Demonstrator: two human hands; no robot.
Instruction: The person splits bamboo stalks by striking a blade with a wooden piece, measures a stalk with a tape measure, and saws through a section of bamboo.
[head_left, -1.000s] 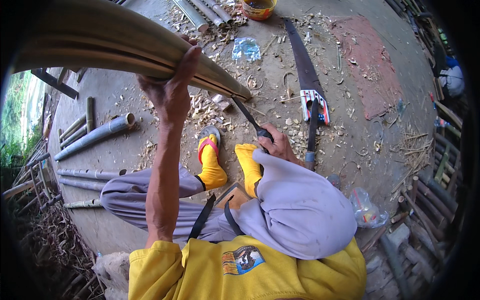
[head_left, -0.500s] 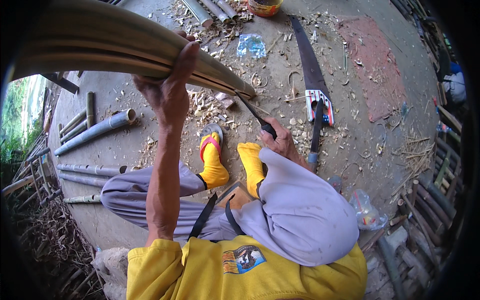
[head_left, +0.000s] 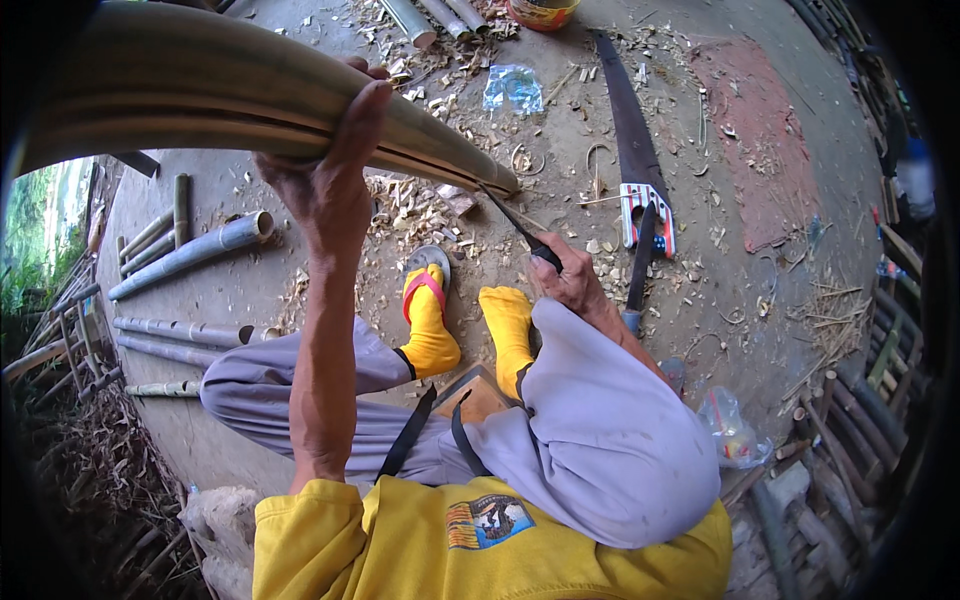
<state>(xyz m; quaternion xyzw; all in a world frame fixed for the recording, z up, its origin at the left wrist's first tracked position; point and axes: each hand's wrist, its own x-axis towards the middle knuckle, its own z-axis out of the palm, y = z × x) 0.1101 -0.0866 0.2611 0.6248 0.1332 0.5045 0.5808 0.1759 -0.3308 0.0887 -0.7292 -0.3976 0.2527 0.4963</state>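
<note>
A thick bamboo pole [head_left: 230,85] slants from the upper left down to the floor ahead of my feet, with a long dark slit along its side. My left hand [head_left: 330,150] grips the pole near its middle, thumb over the top. In my right hand [head_left: 574,274], the black handle of a thin-bladed knife [head_left: 513,222] is held closed in the fingers. The blade's tip reaches the pole's lower end, by the slit; whether it is inside the slit I cannot tell.
A handsaw [head_left: 632,130] and a second blade [head_left: 643,255] lie to the right. Cut bamboo tubes [head_left: 195,257] rest at left, others at the top beside a bowl [head_left: 543,12]. Wood chips [head_left: 405,215] litter the floor. A plastic bag [head_left: 733,430] sits near my right knee.
The knife and my right hand have shifted slightly to the right in the picture, as has the pole's lower end. Both hands keep their grips.
</note>
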